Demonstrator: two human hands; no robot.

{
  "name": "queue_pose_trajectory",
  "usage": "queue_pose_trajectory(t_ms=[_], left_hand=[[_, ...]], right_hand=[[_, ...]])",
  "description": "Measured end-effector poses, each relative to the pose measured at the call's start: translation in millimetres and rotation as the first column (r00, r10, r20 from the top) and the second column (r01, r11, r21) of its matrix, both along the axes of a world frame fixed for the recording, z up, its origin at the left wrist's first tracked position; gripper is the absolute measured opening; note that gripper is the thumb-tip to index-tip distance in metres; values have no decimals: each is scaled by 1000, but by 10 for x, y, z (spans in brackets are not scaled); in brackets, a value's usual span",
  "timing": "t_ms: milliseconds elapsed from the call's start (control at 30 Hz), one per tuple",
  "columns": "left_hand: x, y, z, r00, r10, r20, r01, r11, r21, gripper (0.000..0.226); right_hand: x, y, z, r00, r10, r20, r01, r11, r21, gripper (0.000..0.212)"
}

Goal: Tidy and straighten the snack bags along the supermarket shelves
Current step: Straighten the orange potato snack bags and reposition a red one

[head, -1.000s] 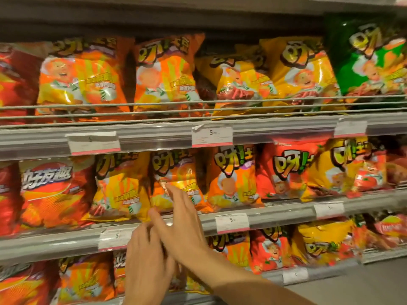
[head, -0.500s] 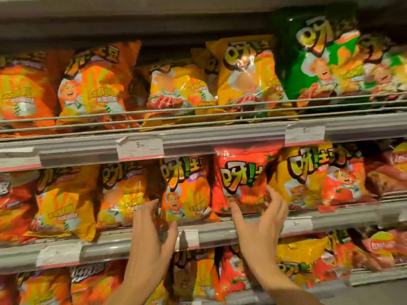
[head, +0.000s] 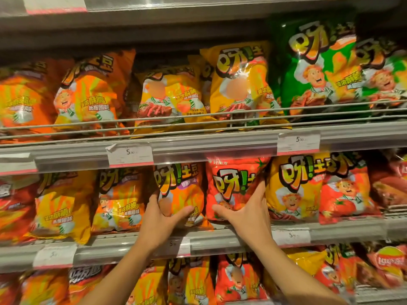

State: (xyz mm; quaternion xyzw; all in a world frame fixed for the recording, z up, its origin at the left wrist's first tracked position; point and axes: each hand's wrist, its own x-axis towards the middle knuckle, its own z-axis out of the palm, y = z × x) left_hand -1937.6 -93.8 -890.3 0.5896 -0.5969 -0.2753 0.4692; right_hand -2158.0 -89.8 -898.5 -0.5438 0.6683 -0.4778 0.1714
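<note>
On the middle shelf (head: 220, 238) stands a row of snack bags. My left hand (head: 161, 220) holds an orange bag (head: 182, 188), with the thumb across its lower front and the fingers round its left edge. My right hand (head: 250, 213) holds the red bag (head: 233, 181) beside it, thumb on the lower front and fingers slid up its right edge, against a yellow bag (head: 295, 186). Both bags stand upright and touch each other.
More orange bags (head: 119, 201) fill the shelf to the left, and red bags (head: 345, 194) fill it to the right. Above, behind a wire rail (head: 198, 119), lean yellow bags (head: 240, 80) and green bags (head: 317, 69). Price tags (head: 130, 154) line the shelf edges. The lower shelf holds further bags (head: 240, 280).
My hands were together at the shelf edge. They have spread apart, moved right along the middle shelf and each taken hold of a bag.
</note>
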Motion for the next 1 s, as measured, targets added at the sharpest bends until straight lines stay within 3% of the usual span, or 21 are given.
queue_pose_trajectory(t_ms=[467,633,900,1000], left_hand=[[94,-91,-3,985,-15,-170,18,1000,15,107],[134,-74,2,985,-25,-170,28,999,16,105],[239,-126,40,983,-61,-176,76,994,80,109],[334,-153,58,981,-77,-177,95,991,93,92]], right_hand=[[7,-4,218,990,-124,63,130,987,-94,108],[7,108,281,992,-95,84,102,992,-76,114],[-39,102,357,979,-82,187,95,993,-64,98],[-46,87,391,972,-68,224,83,995,-56,101]])
